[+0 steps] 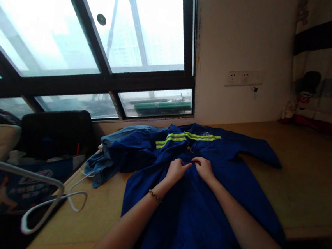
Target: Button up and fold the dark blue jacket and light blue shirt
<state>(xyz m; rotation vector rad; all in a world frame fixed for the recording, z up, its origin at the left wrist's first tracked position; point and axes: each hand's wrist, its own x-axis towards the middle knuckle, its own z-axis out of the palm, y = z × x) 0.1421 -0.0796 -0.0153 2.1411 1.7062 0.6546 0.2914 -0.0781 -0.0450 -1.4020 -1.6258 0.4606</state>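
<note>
A dark blue work jacket (pixel 224 185) with yellow-green reflective stripes across its chest lies spread over the wooden table, its lower part hanging toward me. At the front middle, just below the stripes, my left hand (pixel 177 169) pinches the jacket's front edge. My right hand (pixel 203 168) is closed on the same front, a little to the right, fingertips close to those of the left. Whatever fastener may be between the fingers is too small to make out. A lighter blue denim garment (pixel 102 171) lies partly under the jacket's left sleeve.
The wooden table (pixel 304 184) reaches to the wall on the right. A white bent tube or cable (pixel 46 175) juts in at the left. Beyond it stand a black case (pixel 56 133) and bags. Window, wall sockets (pixel 245 77) and a curtain (pixel 326 77) are behind.
</note>
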